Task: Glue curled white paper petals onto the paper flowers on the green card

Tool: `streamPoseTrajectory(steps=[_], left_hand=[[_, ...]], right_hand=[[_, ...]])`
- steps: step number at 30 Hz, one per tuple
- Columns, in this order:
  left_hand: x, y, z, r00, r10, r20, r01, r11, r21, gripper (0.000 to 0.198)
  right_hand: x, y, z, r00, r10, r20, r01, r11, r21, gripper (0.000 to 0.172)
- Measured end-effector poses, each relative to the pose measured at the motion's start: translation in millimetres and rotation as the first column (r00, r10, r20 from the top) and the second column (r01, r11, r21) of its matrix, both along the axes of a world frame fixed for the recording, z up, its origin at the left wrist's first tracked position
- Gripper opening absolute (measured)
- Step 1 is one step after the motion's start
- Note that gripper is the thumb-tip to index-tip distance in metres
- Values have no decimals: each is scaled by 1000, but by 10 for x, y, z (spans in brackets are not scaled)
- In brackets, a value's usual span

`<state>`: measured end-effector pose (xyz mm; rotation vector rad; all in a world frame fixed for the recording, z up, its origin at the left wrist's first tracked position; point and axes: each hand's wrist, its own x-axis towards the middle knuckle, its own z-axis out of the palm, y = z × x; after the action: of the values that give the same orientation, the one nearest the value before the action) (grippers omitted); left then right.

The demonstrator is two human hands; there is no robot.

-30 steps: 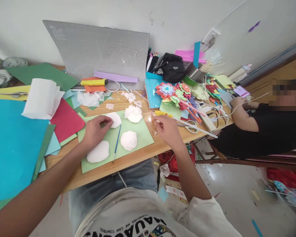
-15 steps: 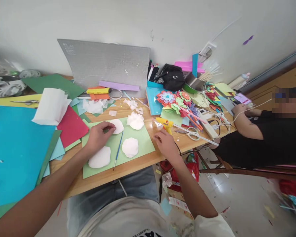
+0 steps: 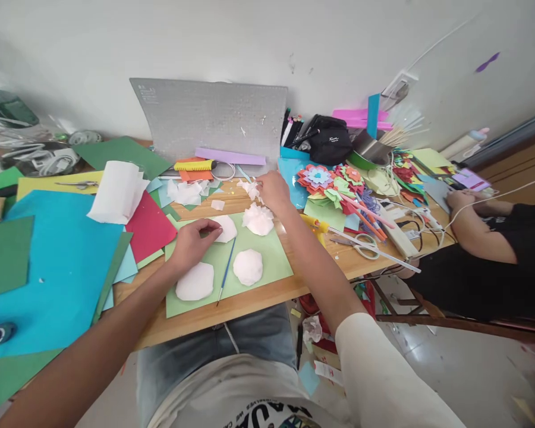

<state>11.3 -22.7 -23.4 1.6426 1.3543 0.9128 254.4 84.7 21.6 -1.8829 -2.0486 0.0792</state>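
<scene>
My left hand lies on a light green sheet, its fingertips pinching the edge of a white paper round. Two more white paper rounds and a fluffy white tissue flower rest on the same sheet, with a thin blue brush between them. My right hand reaches past the flower to a small heap of white tissue scraps on the wooden table, fingers curled onto them.
Blue, red and green paper sheets cover the table's left. A grey cutting mat leans on the wall. A yellow glue gun, scissors, paper flowers and a black pouch lie right. Another person sits at the right end.
My right hand has left the glue gun, which now lies on the table, and moved up and left to the tissue scraps. My left hand stayed on the white round.
</scene>
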Motion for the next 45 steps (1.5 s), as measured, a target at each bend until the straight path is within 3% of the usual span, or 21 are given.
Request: streamPoseTrajectory(steps=[5,8,11,14,18,23,33,39,45], left_hand=[[13,8,108,999,25,38,-25,999,-22,29],[20,16,228,997,46,61,-44,999,-26,28],[60,17,353,989,46,141,-37,997,-67,29],[163,5,455,968,12,249,22,991,-133,31],[347,-31,517,951,-18,308,77,980,-182,34],[470,-98,477,936,-37,351,119,970,-213,36],[442,-105,314,932,-43,361,114,978,-177,37],[435,-133,314,891,21,454,118,954,-275,36],[432,-173,334,897,-18,442,130,966,-223,35]], right_hand=[[57,-197,60,997,-11,-73,14,999,53,26],[-13,-489,76,962,69,-265,-44,994,99,26],[-137,-846,24,802,146,-580,-147,988,46,22],[-246,-1127,-36,620,135,-773,-231,973,-16,23],[-322,-1288,-45,472,44,-881,-221,973,-70,31],[-336,-1340,-89,333,-60,-941,-181,975,-126,26],[-353,-1432,-155,375,-60,-925,-149,981,-124,25],[-334,-1488,-148,261,-137,-956,-169,968,-184,32],[-375,-1506,-135,315,-132,-940,-152,971,-187,28]])
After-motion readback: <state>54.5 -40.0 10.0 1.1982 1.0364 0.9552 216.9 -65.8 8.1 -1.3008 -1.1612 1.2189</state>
